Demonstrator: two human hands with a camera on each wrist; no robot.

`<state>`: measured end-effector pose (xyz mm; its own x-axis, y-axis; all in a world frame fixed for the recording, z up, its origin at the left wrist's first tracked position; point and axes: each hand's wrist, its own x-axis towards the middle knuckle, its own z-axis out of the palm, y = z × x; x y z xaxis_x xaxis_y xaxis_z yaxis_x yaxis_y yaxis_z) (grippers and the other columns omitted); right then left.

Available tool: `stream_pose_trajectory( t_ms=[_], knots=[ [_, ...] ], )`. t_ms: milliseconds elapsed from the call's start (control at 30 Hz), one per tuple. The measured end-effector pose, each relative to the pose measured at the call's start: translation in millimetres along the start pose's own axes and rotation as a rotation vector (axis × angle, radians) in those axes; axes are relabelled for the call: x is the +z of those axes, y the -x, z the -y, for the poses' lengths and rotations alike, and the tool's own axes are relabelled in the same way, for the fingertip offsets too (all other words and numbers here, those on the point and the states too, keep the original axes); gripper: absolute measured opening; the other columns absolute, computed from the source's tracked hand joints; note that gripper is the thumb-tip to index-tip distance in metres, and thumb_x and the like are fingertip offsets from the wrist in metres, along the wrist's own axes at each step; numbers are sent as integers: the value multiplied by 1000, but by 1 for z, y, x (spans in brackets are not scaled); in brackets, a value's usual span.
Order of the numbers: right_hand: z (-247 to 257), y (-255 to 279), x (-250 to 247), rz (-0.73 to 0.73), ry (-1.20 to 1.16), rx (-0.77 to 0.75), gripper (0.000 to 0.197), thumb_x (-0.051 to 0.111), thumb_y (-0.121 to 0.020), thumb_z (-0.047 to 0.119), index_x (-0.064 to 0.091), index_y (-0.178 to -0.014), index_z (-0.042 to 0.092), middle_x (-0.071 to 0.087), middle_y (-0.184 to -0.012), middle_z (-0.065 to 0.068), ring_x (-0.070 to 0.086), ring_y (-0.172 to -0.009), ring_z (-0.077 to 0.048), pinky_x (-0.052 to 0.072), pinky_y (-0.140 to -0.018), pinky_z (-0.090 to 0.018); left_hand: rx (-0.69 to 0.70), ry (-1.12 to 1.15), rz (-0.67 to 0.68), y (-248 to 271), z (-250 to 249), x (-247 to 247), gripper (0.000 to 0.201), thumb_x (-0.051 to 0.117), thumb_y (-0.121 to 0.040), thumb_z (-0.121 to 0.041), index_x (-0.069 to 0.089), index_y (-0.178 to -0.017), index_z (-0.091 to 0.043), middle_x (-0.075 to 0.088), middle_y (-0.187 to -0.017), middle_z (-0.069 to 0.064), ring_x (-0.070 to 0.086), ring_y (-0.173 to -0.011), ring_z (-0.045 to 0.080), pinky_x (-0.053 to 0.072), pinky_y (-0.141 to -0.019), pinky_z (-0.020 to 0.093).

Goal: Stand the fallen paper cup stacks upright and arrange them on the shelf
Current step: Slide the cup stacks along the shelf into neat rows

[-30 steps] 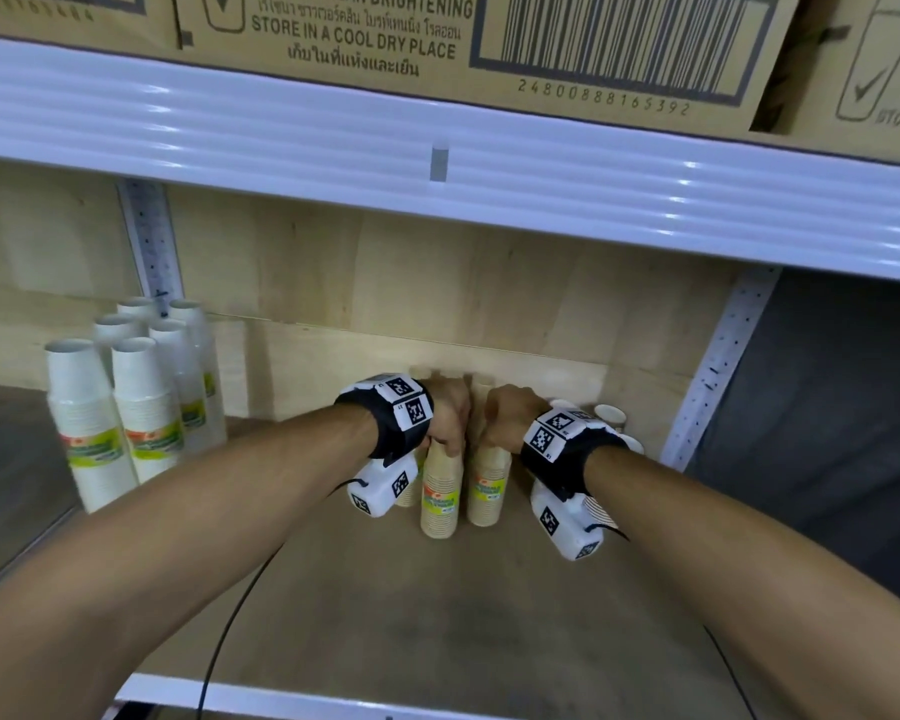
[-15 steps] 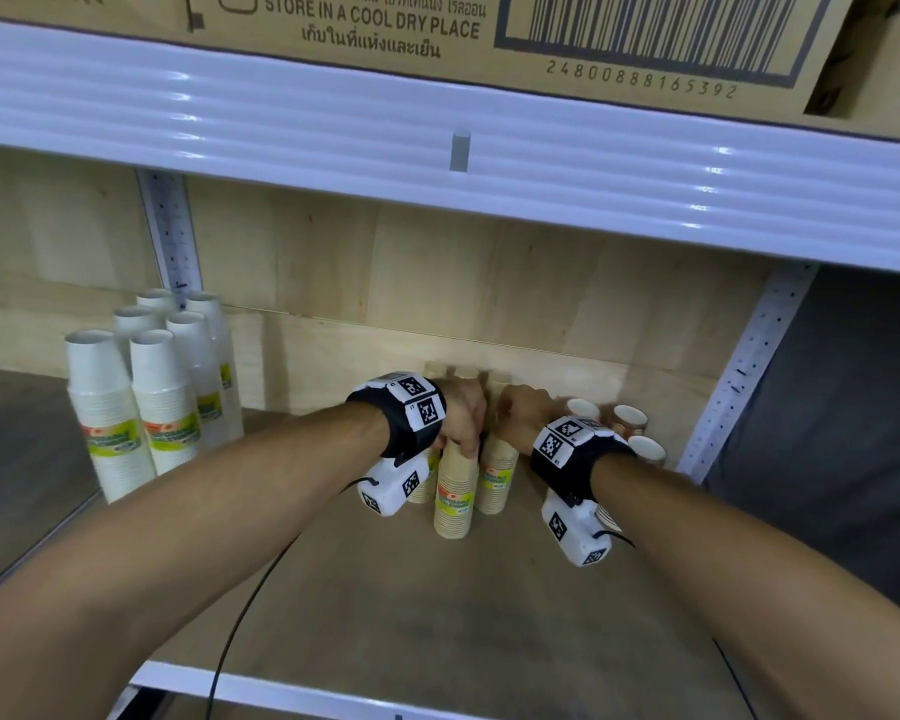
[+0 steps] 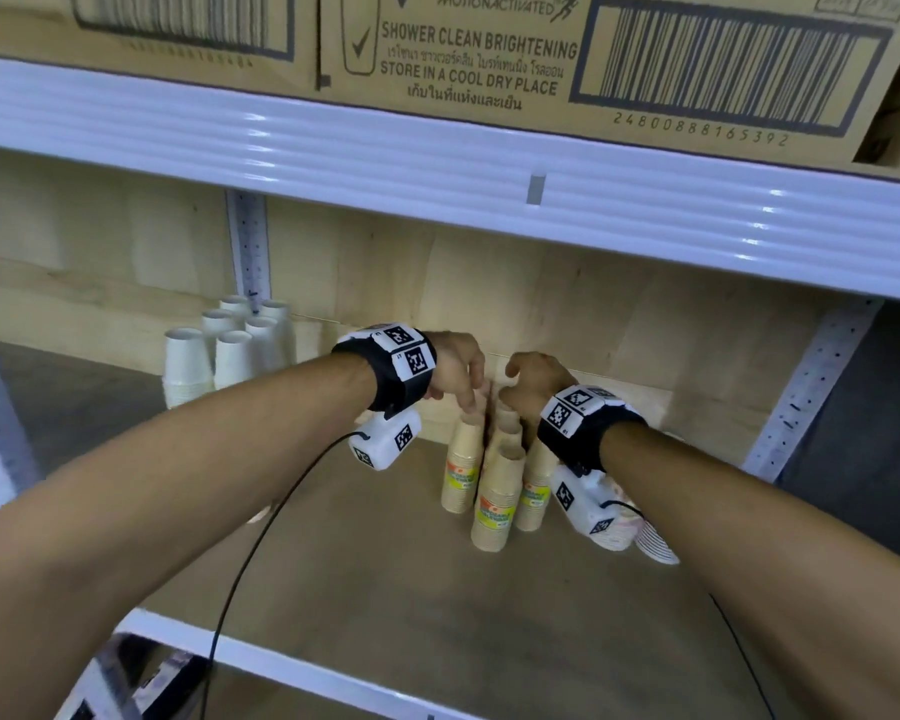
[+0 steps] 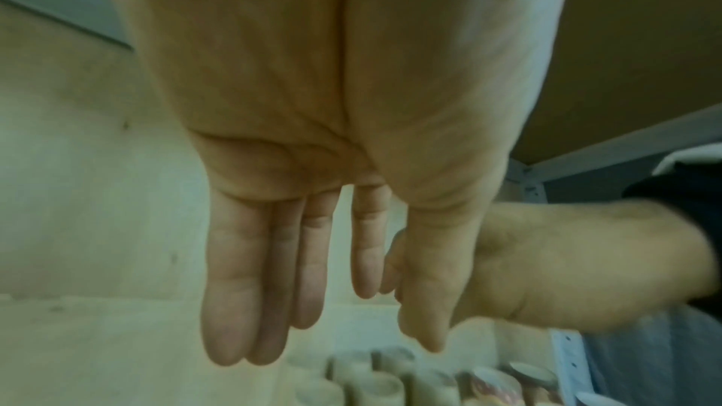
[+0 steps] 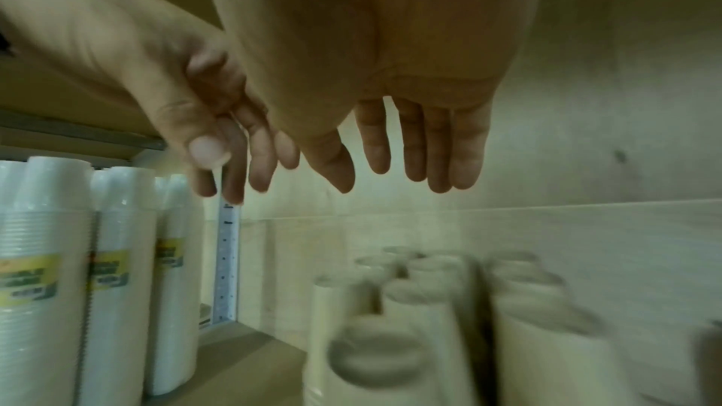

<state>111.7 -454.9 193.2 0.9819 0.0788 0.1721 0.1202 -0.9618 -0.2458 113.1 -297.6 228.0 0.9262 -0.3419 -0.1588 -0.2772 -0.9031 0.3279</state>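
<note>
Having let go of the brown cup stacks [image 3: 492, 491], both hands, left hand [image 3: 455, 371] and right hand [image 3: 533, 381], now hover loose-fingered and empty above them, so these stacks stand upright on the shelf [image 3: 385, 589].

Looks like a shop stockroom: white metal shelving [image 3: 437, 163] with perforated uprights [image 3: 249, 246], barcoded cardboard cartons [image 3: 489, 54] printed "STORE IN A COOL DRY PLACE" up top, wrapped, labelled paper cup stacks [image 3: 494, 491] lined up on the plywood shelf [image 3: 437, 589] below
</note>
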Motion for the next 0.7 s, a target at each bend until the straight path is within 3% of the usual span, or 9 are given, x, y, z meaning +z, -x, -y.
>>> stream_pose_trajectory(
  t_ms=[133,233,333,433,533,600,700],
  knots=[
    [48,-7,-3,-4,-35,-123,37,58,-86,26,57,-121,15,57,-124,-7,58,-106,-24,50,-84,-32,-63,-7,-112,26,26,-43,40,81,-77,-32,65,-112,-23,65,-105,3,67,-94,22,59,-85,36],
    [90,-9,-2,-12,-54,-205,38,58,-86,26,57,-123,17,58,-124,-6,59,-105,-24,49,-80,-30,-111,-17,-190,50,52,-72,39,79,-79,-33,65,-113,-22,61,-104,-1,62,-89,19,56,-79,31],
    [132,-8,-1,-12,-69,-298,36,58,-87,25,58,-122,17,59,-121,-5,60,-100,-25,50,-77,-29,-162,-31,-264,74,82,-92,36,78,-80,-34,66,-112,-22,54,-92,-7,58,-83,16,55,-75,32],
    [168,-9,3,4,-97,-373,34,58,-87,23,58,-119,15,60,-121,-6,61,-100,-26,54,-84,-35,-234,-55,-320,94,115,-101,32,76,-82,-36,67,-109,-20,50,-89,-12,52,-73,11,51,-71,29],
    [199,-6,9,9,-132,-435,38,58,-87,25,57,-124,15,60,-125,-8,61,-104,-28,53,-85,-35,-290,-101,-358,111,146,-103,31,74,-83,-35,70,-108,-17,58,-111,-3,56,-93,15,48,-84,30],
    [215,-4,13,12,-172,-475,40,59,-88,26,57,-127,17,60,-128,-6,61,-106,-28,51,-83,-30,-330,-132,-381,123,161,-101,29,72,-85,-35,71,-108,-16,56,-117,-3,55,-107,17,46,-89,31],
    [235,-1,22,47,-236,-524,40,61,-88,29,59,-126,18,60,-131,-2,61,-112,-26,51,-88,-31,-387,-177,-420,139,176,-98,31,66,-90,-32,71,-112,-11,60,-122,3,58,-111,24,49,-90,34]
  ],
)
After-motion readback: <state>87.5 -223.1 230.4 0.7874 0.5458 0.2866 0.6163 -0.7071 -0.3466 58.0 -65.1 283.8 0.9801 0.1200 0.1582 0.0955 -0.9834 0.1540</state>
